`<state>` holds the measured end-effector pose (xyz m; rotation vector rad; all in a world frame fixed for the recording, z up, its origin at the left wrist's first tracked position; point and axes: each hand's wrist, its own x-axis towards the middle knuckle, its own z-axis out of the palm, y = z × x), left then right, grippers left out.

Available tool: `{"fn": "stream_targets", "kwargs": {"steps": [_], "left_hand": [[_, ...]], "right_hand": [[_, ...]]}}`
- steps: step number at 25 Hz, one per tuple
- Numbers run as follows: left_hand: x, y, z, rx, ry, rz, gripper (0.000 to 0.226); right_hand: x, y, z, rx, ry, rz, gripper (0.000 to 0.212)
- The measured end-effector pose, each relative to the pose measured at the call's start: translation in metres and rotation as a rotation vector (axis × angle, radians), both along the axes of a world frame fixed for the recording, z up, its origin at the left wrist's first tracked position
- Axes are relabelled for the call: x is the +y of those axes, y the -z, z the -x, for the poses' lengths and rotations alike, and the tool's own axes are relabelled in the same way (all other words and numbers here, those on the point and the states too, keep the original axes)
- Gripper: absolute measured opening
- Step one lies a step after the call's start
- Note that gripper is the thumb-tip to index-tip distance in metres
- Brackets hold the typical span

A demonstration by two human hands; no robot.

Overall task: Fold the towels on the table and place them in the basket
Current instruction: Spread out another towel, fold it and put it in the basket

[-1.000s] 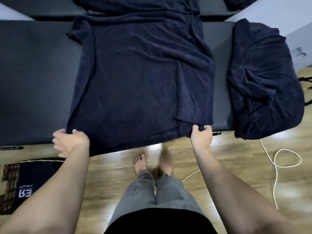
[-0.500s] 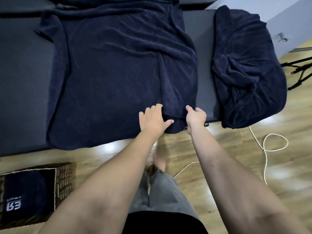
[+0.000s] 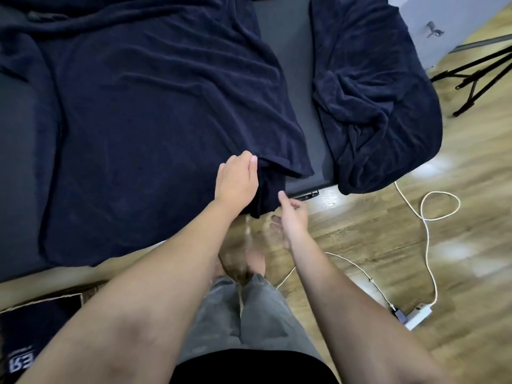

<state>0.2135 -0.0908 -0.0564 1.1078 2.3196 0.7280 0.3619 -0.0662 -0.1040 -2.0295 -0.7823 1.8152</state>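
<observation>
**Both hands at the towel's near right corner**

Left hand (image 3: pixel 238 180) lies on the navy towel (image 3: pixel 155 112), fingers bent over a raised fold; a pinch can't be confirmed. Right hand (image 3: pixel 292 214) hovers just off the hanging corner, fingers loosely curled, holding nothing. The towel spreads away and leftward across the surface (image 3: pixel 291 79). The basket (image 3: pixel 41 314) waits on the floor, lower left

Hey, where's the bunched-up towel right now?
In the head view the bunched-up towel lies at the table's right end, draping over its edge, right of the spread towel.
</observation>
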Motion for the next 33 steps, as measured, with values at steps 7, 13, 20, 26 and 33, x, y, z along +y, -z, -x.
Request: {"fn": "stream_targets", "kwargs": {"steps": [7,13,20,26,33], "left_hand": [[0.000,0.004,0.008,0.259,0.242,0.150,0.038],[0.051,0.003,-0.022,0.474,0.560,0.300,0.045],[0.059,-0.003,-0.046,0.142,0.353,-0.158,0.021],[0.027,0.000,-0.058,0.053,0.412,-0.216,0.021],[0.029,0.002,-0.064,0.112,0.581,-0.032,0.020]], "right_hand": [[-0.007,-0.002,0.005,0.079,-0.032,0.102,0.035],[0.039,-0.020,-0.022,0.208,0.131,-0.001,0.015],[0.061,-0.028,-0.039,0.218,0.295,0.057,0.012],[0.090,-0.045,-0.036,0.401,0.414,0.047,0.022],[0.079,-0.043,-0.036,0.399,0.246,0.005,0.035]]}}
